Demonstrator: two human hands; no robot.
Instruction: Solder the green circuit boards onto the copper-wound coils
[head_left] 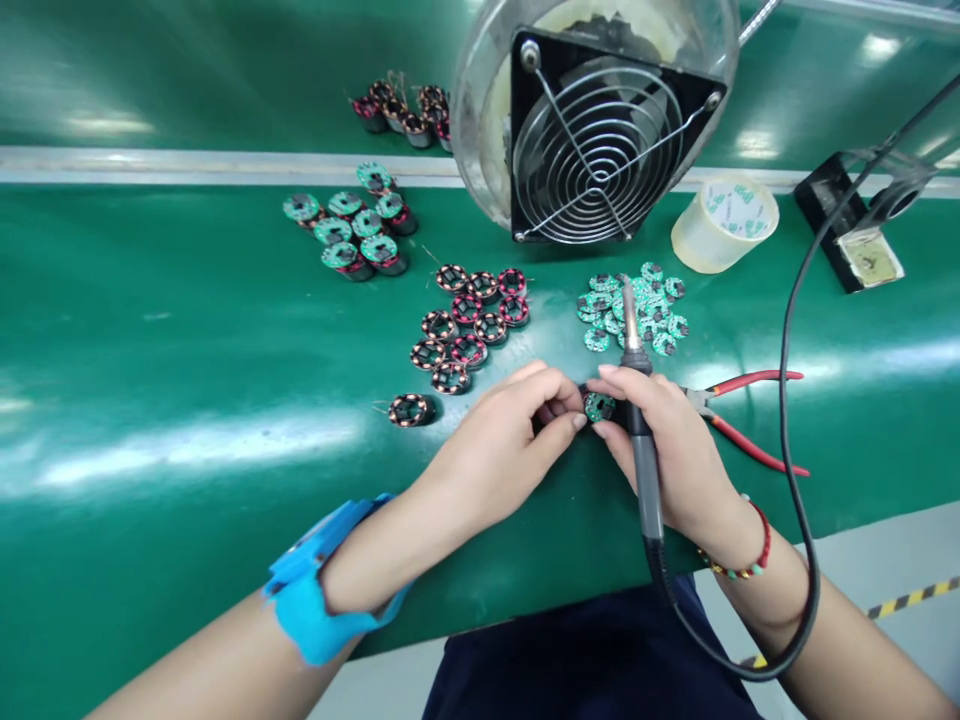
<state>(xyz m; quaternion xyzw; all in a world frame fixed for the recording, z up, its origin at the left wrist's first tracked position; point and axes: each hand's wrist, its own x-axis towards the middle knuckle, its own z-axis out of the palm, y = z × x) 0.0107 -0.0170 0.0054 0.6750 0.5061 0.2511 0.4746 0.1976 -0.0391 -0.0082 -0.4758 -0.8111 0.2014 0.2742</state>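
Note:
Between my two hands is a wound motor coil with a round green circuit board (599, 406) on its top. My left hand (510, 435) pinches it from the left, with thumb and forefinger closed on its side. My right hand (679, 450) holds a soldering iron (648, 480) upright against the palm, its tip pointing away from me. The right thumb and fingertip also touch the board's right edge. Just beyond the iron's tip lies a pile of small green circuit boards (651, 300). A single copper-wound coil (411, 410) stands left of my left hand.
Bare coils (466, 310) stand grouped mid-table; board-topped coils (346, 232) are farther left, more coils (401, 110) behind. A fan (596, 150) overhangs the back. Red-handled cutters (757, 445), a tape roll (724, 225) and an iron stand (847, 225) are right. The iron's cable (787, 400) loops over my forearm.

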